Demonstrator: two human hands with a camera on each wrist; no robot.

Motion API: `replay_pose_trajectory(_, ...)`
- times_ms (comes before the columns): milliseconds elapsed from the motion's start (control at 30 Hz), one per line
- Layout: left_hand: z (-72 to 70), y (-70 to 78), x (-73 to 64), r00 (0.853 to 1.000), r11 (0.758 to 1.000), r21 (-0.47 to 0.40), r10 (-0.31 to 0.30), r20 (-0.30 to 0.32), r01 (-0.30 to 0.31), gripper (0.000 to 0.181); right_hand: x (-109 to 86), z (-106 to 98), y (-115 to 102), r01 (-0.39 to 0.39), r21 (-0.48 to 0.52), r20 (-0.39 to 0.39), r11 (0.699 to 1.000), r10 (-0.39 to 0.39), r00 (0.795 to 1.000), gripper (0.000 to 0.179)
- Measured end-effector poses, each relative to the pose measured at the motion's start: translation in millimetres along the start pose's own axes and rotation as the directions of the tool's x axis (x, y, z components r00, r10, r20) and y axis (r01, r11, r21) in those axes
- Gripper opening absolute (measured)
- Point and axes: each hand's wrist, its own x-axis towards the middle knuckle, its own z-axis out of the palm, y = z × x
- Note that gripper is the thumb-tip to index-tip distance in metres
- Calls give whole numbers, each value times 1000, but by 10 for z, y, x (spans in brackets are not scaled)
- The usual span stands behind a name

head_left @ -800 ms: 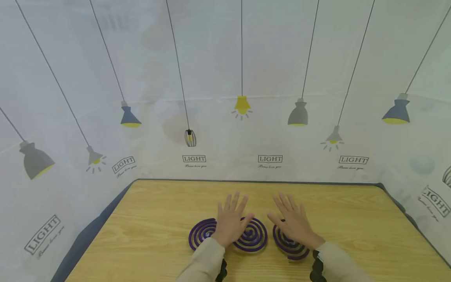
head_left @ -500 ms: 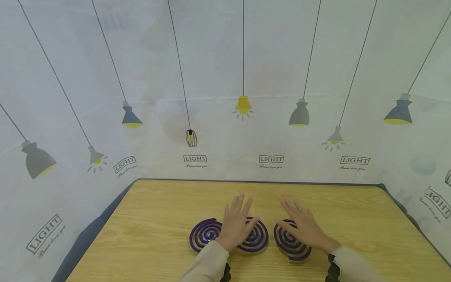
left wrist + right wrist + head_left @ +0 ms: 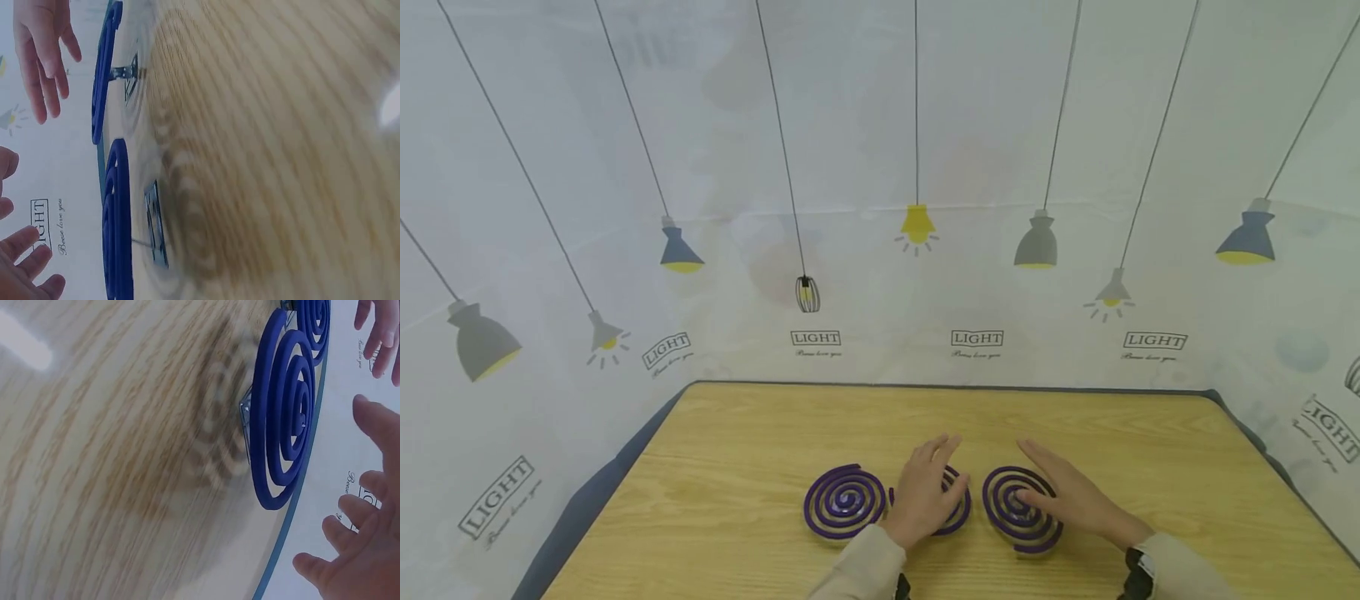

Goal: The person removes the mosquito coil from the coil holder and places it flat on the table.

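Three dark purple mosquito coils lie in a row on the table: a left coil [image 3: 846, 502], a middle coil [image 3: 958, 510] and a right coil [image 3: 1017, 533]. Thin metal stands, such as this metal stand [image 3: 156, 224], hold the coils off the tabletop. My left hand [image 3: 922, 493] is over the middle coil and hides much of it; in the left wrist view a gap shows between fingers and coil. My right hand [image 3: 1084, 503] is above the right side of the right coil, thumb over its centre. In the right wrist view it too is apart from the coil, holding nothing.
The wooden table [image 3: 715, 467] has a dark blue edge along its back and sides. A white backdrop [image 3: 865, 150] printed with hanging lamps encloses it. Dark bands [image 3: 1138, 575] circle the wrists by the beige sleeves.
My left hand has shifted right, uncovering the left coil and covering more of the middle one. My right hand has moved right, turning so its thumb side faces up. The coils stay put.
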Motion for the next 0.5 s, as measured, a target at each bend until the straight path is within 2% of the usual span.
replay_pose_trajectory(133, 72, 57, 2, 998, 993, -96, -60, 28, 62, 46, -20, -14, 20, -16, -22, -22, 1000, 15, 1000, 62)
replay_pose_trajectory(233, 124, 115, 2, 991, 976, -172, -124, 59, 132, 45, -26, -32, 12, -91, -19, -19, 996, 90, 996, 57)
replay_pose_trajectory(333, 175, 173, 5, 981, 949, -253, -168, 95, 187, 44, -35, -39, 28, -172, 13, -14, 985, 172, 985, 53)
replay_pose_trajectory(500, 238, 240, 6, 970, 899, -370, -195, 144, 235, 42, -66, -28, 90, -233, 109, -36, 966, 238, 970, 54)
